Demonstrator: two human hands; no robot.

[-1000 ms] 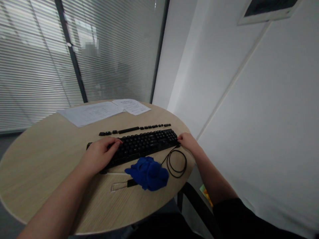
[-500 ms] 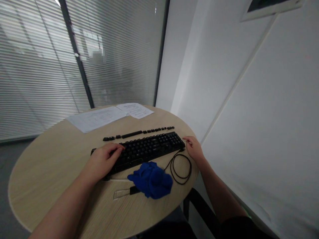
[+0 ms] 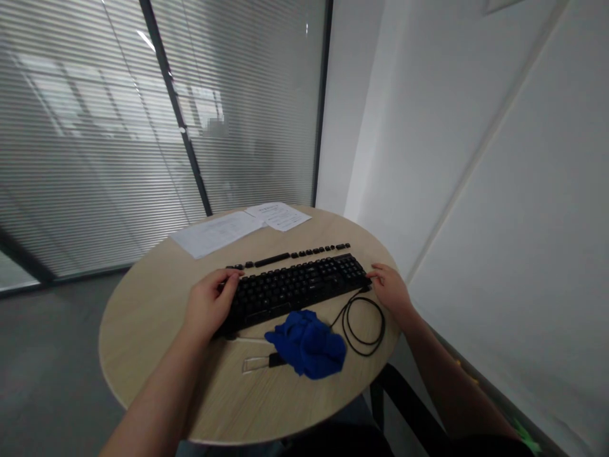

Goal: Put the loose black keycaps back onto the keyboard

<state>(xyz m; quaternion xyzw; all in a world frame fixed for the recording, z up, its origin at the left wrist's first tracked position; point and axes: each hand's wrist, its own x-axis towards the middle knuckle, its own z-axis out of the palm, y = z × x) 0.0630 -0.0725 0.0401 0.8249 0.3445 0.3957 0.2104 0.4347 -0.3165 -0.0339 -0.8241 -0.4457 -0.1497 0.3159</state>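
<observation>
A black keyboard [image 3: 297, 285] lies slightly slanted on the round table, some of its keycaps off. Around its left end my left hand [image 3: 212, 301] is closed, thumb on top near the edge and fingers over the far side. At the opposite end, my right hand [image 3: 387, 285] has its thumb and curled fingers against the right edge, pinching the corner. Loose black keycaps [image 3: 309, 252], with a long space bar [image 3: 272, 259] among them, form a row behind the keyboard. In front lie a crumpled blue cloth [image 3: 309, 346] and a wire keycap puller [image 3: 257, 363], its handle partly under the cloth.
The keyboard's black cable [image 3: 349, 330] is looped on the table [image 3: 147, 330] at the right front. Printed papers [image 3: 219, 233] lie at the back. A white wall [image 3: 476, 190] stands close on the right, and a dark chair arm [image 3: 409, 406] is below the table edge.
My right hand has come in from beside the keyboard to touch its right edge. My left hand has shifted toward the left end. The view has turned a little left.
</observation>
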